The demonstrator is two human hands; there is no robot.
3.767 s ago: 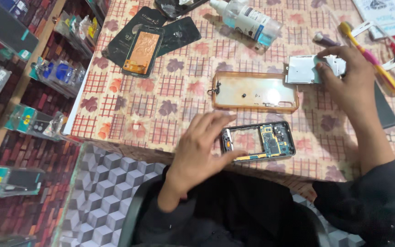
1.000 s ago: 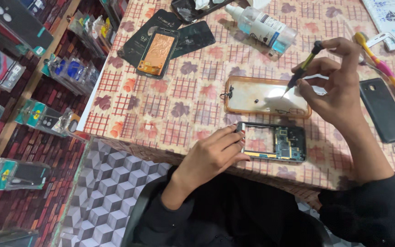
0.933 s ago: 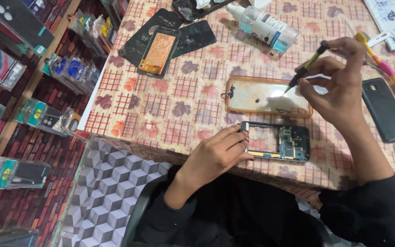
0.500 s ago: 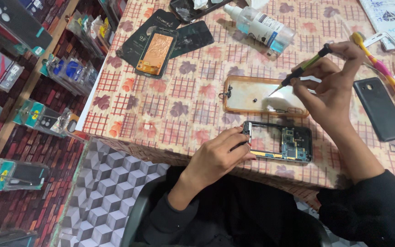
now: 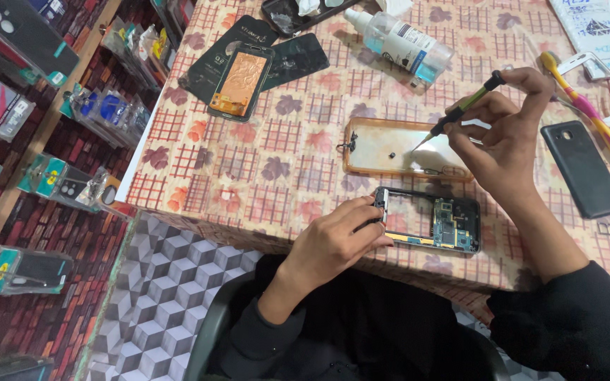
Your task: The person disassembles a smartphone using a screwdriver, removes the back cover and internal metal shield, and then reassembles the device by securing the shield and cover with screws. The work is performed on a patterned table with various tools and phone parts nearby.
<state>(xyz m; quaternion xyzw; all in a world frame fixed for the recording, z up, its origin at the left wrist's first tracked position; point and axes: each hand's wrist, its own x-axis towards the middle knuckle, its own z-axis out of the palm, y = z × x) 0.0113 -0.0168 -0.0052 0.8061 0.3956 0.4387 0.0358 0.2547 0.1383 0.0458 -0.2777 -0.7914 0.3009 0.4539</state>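
Note:
An opened phone frame (image 5: 438, 223) with its green circuit board showing lies near the table's front edge. My left hand (image 5: 337, 240) pinches the frame's left end and holds it flat. My right hand (image 5: 508, 137) is raised above the table and grips a thin screwdriver (image 5: 462, 111) with a yellow-green handle. Its tip points down-left over a clear orange phone case (image 5: 383, 148) that lies just behind the frame.
A black phone back cover (image 5: 582, 169) lies right of my right hand. Behind are a white bottle (image 5: 400, 41), a copper-backed phone part (image 5: 240, 81) on dark panels, a yellow and pink tool (image 5: 584, 106). Shelves with packaged accessories (image 5: 58, 185) stand at the left. Patterned tablecloth (image 5: 248, 183).
My right hand came away from the silver part, picked up the screwdriver and has brought its tip down over the orange case. My left hand has stayed on the phone frame.

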